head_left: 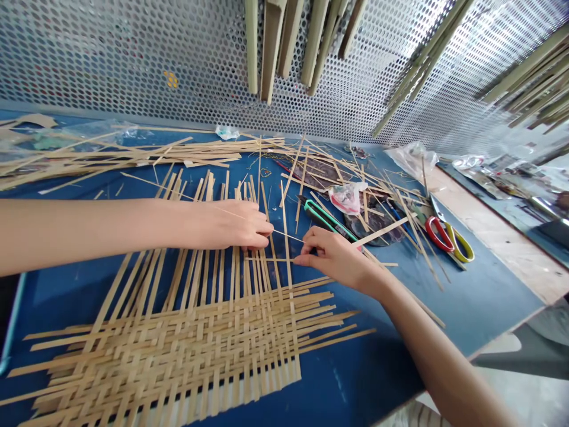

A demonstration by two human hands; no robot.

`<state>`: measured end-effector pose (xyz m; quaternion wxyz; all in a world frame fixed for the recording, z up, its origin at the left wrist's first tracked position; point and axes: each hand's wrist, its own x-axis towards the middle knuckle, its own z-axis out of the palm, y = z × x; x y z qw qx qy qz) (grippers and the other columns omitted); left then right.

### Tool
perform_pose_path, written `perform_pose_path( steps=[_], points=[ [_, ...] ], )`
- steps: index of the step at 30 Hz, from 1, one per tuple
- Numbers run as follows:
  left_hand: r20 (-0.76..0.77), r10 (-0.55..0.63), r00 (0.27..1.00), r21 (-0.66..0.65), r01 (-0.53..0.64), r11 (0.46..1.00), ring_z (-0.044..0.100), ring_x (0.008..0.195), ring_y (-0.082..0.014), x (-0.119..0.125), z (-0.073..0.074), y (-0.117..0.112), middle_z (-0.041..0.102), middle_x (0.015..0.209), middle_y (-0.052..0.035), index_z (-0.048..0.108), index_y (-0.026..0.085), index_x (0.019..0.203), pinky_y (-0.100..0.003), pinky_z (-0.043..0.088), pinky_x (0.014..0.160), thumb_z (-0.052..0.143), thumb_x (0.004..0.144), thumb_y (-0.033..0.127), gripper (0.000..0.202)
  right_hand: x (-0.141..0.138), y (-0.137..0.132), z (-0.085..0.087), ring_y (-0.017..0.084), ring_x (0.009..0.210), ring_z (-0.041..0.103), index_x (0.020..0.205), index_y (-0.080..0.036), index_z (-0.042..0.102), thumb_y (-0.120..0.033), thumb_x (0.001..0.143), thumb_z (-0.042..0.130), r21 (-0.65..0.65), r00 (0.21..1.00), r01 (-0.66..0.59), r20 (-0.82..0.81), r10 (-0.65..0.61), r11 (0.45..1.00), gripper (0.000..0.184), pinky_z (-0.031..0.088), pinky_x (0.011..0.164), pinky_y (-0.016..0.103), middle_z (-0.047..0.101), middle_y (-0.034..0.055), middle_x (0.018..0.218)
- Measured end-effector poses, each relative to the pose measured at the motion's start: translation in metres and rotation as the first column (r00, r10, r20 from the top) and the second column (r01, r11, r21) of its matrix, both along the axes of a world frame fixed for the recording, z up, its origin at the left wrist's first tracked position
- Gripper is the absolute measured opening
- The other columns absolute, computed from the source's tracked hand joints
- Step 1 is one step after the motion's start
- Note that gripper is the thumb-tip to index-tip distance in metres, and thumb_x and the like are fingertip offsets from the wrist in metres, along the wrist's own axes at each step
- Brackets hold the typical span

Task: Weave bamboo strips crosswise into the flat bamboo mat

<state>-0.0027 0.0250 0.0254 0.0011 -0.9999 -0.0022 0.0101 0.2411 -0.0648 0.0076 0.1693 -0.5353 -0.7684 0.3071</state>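
A partly woven bamboo mat point(178, 344) lies on the blue work surface, its upright strips fanning out away from me. A thin bamboo strip point(288, 236) spans the gap between my two hands, seen edge-on. My left hand point(242, 225) is closed on its left part, over the loose upper ends of the upright strips. Fingertips of my right hand point(331, 252) pinch it on the right, above the mat's right side. Another flat strip point(386, 231) sticks out behind my right hand; whether it is the same piece, I cannot tell.
A green-and-black utility knife point(326, 218) lies just beyond my right hand. Scissors with red and yellow handles point(450, 239) rest farther right. Loose bamboo strips point(178, 155) are piled along the back, below a perforated metal panel point(133, 59). Crumpled plastic point(347, 197) sits among them.
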Motion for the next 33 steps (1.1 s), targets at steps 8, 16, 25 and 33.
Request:
perform_pose_path(
  steps=[8,16,25,33],
  points=[
    [-0.012,-0.035,0.999,-0.087,0.034,0.996,0.051,0.075,-0.0157,0.002,0.001,0.005,0.062,0.080,0.0007,0.050,0.020,0.079,-0.033,0.032,0.079,0.043,0.098,0.007,0.023,-0.001,-0.002,0.002,0.008,0.059,0.042,0.067,-0.017,0.058,-0.019,0.084,0.073,-0.018,1.000,-0.003,-0.008,0.002,1.000,0.023,0.033,0.059,0.024,0.052,-0.0034,0.079],
    [-0.011,-0.021,1.000,-0.170,0.019,0.985,0.058,0.078,-0.0119,-0.002,0.003,0.007,0.066,0.079,0.0050,0.056,0.020,0.081,-0.026,0.034,0.082,0.043,0.081,-0.010,0.032,-0.002,-0.001,0.001,0.007,0.059,0.041,0.066,-0.016,0.058,-0.017,0.083,0.074,-0.013,1.000,0.001,-0.029,-0.001,1.000,0.023,0.032,0.059,0.024,0.050,-0.0044,0.077],
    [0.170,-0.047,0.984,0.024,0.043,0.999,0.056,0.082,-0.0174,-0.010,-0.012,0.005,0.067,0.086,-0.0015,0.060,0.020,0.084,-0.033,0.034,0.087,0.031,0.100,0.010,0.034,0.002,-0.002,0.009,0.007,0.057,0.039,0.071,-0.015,0.064,-0.021,0.082,0.075,-0.093,0.999,-0.036,0.034,0.039,0.995,0.017,0.032,0.057,0.024,0.053,-0.0032,0.080],
    [0.224,-0.034,0.974,0.059,0.021,0.998,0.054,0.076,-0.0158,-0.020,-0.003,-0.004,0.068,0.086,-0.0023,0.065,0.019,0.083,-0.032,0.035,0.076,0.028,0.104,0.017,0.043,0.006,-0.001,0.014,0.007,0.056,0.037,0.071,-0.015,0.066,-0.016,0.080,0.077,-0.168,0.999,-0.015,0.042,0.022,0.986,0.014,0.031,0.055,0.025,0.053,-0.0030,0.080]
  ],
)
